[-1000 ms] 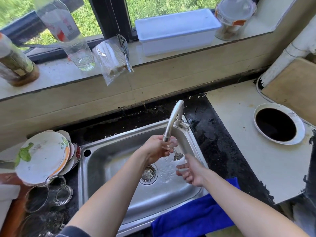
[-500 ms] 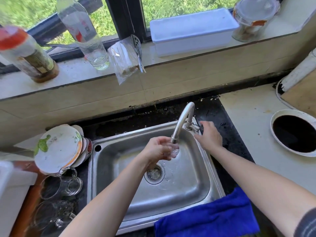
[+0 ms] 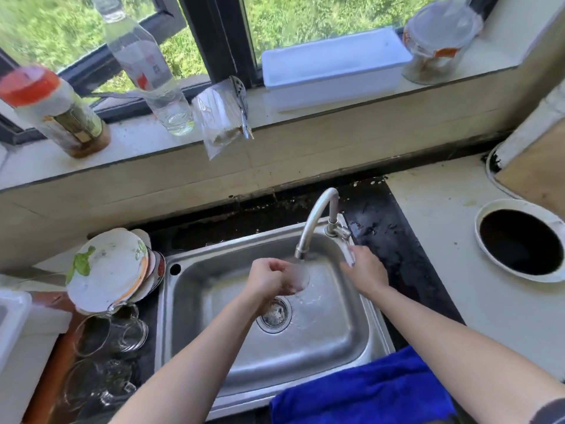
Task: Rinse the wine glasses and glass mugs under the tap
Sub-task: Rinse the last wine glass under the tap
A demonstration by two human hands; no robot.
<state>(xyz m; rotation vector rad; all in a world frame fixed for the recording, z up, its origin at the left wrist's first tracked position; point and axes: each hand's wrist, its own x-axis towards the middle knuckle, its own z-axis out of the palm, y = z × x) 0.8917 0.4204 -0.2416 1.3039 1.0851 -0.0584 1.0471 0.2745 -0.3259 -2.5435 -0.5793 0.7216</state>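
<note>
Right hand (image 3: 365, 272) is the mover here; a second ago it hung open under the running water, low over the sink (image 3: 336, 347), just beside the glass; half a second ago it had jumped up to the base of the tap (image 3: 315, 218); now it sits a touch nearer the person, its grip on the end of the tap lever (image 3: 345, 241); over at the left hand (image 3: 269, 280), the wine glass (image 3: 298, 275) has turned; the foot that poked out below the fingers is out of sight, and only the bowl shows beneath the spout.
</note>
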